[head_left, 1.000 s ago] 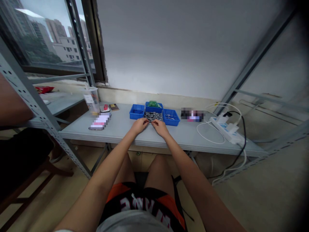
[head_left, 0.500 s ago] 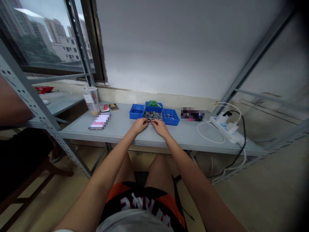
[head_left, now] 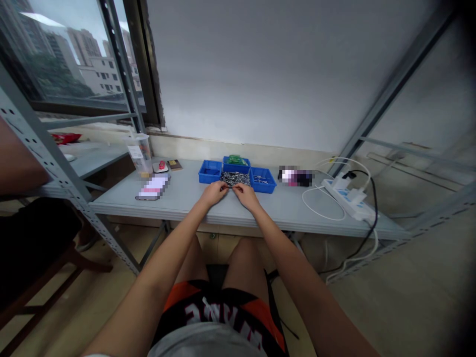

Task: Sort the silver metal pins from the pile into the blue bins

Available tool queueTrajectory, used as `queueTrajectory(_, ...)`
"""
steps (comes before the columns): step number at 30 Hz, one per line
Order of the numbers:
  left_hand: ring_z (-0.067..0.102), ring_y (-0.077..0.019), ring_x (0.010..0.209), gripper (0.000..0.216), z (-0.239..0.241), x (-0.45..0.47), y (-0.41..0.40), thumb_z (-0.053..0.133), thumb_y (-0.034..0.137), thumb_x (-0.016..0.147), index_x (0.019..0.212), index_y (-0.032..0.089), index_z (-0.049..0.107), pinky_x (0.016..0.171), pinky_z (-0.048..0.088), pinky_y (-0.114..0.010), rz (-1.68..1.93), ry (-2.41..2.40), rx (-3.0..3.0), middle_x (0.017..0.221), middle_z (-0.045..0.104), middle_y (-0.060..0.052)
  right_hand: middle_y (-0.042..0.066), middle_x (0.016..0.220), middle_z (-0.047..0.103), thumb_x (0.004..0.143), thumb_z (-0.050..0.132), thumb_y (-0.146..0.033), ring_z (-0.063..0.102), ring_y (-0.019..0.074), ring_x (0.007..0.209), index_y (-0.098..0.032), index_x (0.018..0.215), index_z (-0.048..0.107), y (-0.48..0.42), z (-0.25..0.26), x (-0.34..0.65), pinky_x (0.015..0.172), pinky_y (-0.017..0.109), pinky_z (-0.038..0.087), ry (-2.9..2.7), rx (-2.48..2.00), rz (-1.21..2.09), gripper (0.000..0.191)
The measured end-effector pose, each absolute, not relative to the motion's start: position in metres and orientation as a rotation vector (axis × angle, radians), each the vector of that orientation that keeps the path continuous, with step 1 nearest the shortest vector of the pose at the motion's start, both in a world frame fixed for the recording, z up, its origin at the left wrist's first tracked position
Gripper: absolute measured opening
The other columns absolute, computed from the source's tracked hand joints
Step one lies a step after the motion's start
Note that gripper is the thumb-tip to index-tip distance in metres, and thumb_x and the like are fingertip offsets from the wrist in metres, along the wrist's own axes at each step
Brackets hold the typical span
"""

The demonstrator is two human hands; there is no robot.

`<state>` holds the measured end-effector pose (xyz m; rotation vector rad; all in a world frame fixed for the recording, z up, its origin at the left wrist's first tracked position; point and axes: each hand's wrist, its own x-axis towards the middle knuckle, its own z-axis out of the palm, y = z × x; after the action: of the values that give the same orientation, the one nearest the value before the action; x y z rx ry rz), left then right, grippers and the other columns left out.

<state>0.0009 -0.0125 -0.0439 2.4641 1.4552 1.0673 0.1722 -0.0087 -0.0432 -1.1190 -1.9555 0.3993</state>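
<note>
My left hand (head_left: 215,193) and my right hand (head_left: 245,195) are close together at the near edge of a heap of small shiny metal pieces (head_left: 235,179). Fingers of both hands are pinched, with the fingertips almost meeting; whatever lies between them is too small to make out. Around the heap stand three blue bins: a left bin (head_left: 210,178) with dark contents, a back bin (head_left: 238,167) with green packets (head_left: 236,159) in it, and a right bin (head_left: 263,186) with a few thin metal pieces.
On the grey table (head_left: 186,206), a phone (head_left: 153,187), a plastic cup (head_left: 140,154) and a small dark box (head_left: 174,164) lie left. Rightward are a pixelated object (head_left: 295,176), a white power strip (head_left: 349,201) and loose cables. Metal shelf posts (head_left: 63,163) flank the table.
Both hands stay pinched at the same spot by the heap. The view shifts very slightly, and the pixelated object at right looks brighter.
</note>
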Motion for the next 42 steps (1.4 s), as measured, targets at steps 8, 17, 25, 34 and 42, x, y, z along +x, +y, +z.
queueTrajectory(8,0.06,-0.0188,0.081,0.019,-0.0426,0.0014,-0.0138,0.05,0.022,0.082,0.092,0.016,0.065,0.074,0.045,-0.026,1.074,1.459,2.46,0.091,0.067,-0.007,0.004,0.081,0.068,0.079,0.053,-0.022,0.061,0.015,0.072,-0.017,0.082,0.064,-0.0067,-0.0449,0.1725,0.069,0.026,0.045,-1.947,-1.133,0.416,0.013)
queueTrajectory(17,0.06,-0.0188,0.084,0.019,-0.0427,0.0017,-0.0127,0.05,0.022,0.083,0.093,0.016,0.065,0.076,0.046,-0.027,1.094,1.479,2.455,0.093,0.067,-0.007,0.004,0.082,0.068,0.079,0.053,-0.023,0.061,0.0156,0.074,-0.017,0.085,0.065,-0.006,-0.0467,0.1725,0.07,0.026,0.045,-1.97,-1.128,0.442,0.014)
queueTrajectory(25,0.06,-0.0191,0.084,0.02,-0.0423,0.0014,-0.0135,0.05,0.024,0.084,0.094,0.015,0.065,0.076,0.046,-0.027,1.115,1.454,2.455,0.093,0.067,-0.008,0.004,0.081,0.068,0.08,0.052,-0.023,0.06,0.015,0.072,-0.017,0.083,0.065,-0.0068,-0.0458,0.1723,0.069,0.025,0.044,-1.977,-1.122,0.43,0.015)
queueTrajectory(34,0.06,-0.0196,0.083,0.02,-0.0434,0.0012,-0.013,0.05,0.024,0.084,0.093,0.015,0.065,0.075,0.046,-0.028,1.114,1.464,2.454,0.094,0.067,-0.008,0.004,0.079,0.068,0.08,0.052,-0.024,0.06,0.0152,0.072,-0.017,0.082,0.064,-0.0051,-0.0463,0.1727,0.068,0.025,0.044,-1.965,-1.14,0.436,0.014)
queueTrajectory(42,0.06,-0.0193,0.085,0.019,-0.0433,0.0014,-0.013,0.05,0.023,0.084,0.093,0.015,0.065,0.078,0.045,-0.028,1.148,1.435,2.463,0.093,0.066,-0.008,0.004,0.08,0.067,0.082,0.05,-0.023,0.059,0.0153,0.07,-0.018,0.083,0.063,-0.0046,-0.0485,0.1717,0.067,0.026,0.042,-2.014,-1.106,0.344,0.015)
